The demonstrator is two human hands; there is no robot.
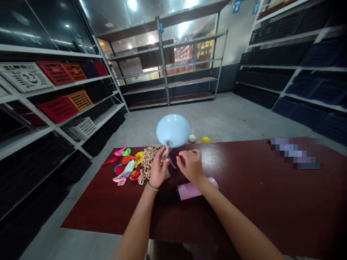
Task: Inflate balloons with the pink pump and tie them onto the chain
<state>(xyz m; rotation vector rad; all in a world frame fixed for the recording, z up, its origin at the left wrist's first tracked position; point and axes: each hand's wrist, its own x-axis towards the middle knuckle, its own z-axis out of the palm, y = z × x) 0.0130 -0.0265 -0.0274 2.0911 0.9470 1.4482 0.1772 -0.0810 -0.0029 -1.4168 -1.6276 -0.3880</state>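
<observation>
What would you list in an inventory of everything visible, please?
Table: 1, dark red, centre
Inflated balloon: 1, light blue, over table's far edge
Limp balloons: about 12, mixed colours, table's left
Cord: one pile, beige, beside limp balloons
Cylinder: 1, pink, on table
Pixelated item: 1, bluish, table's right
Round objects: 2, pale, yellow, beyond table
Racks: 3, greyish, left, back, right
Crates: many, mixed colours, side racks
Signs: at least 3, blue, background
Wristband: 1, green, left wrist
Left hand: 1, bare, holding cord below balloon
Right hand: 1, bare, curled, near cylinder
</observation>
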